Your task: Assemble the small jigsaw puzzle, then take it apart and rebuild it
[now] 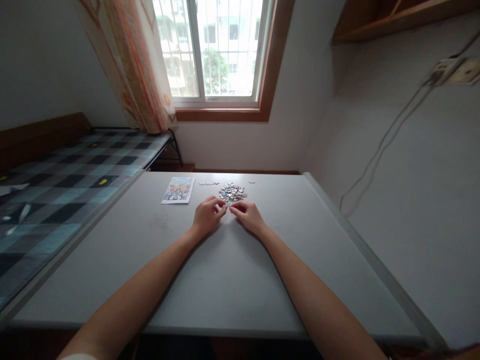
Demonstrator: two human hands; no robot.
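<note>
A small bluish jigsaw puzzle piece [228, 204] sits between my two hands, just in front of a heap of puzzle pieces [233, 191]. My left hand [208, 215] pinches it from the left with thumb and forefinger. From the other side, the closed fingertips of my right hand [247, 215] meet the same piece. Beyond my left hand lies a short row of puzzle pieces [208, 183]. A couple of pieces [251, 182] lie apart, right of the heap. The printed picture sheet [178, 190] rests flat to the left.
The pale table [225, 280] extends to the wall under the window [221, 50]. A bed with a checked cover [75, 175] runs along the left side. At right, a cable [375, 150] hangs from a wall socket [465, 71], and a wooden shelf [397, 22] is above.
</note>
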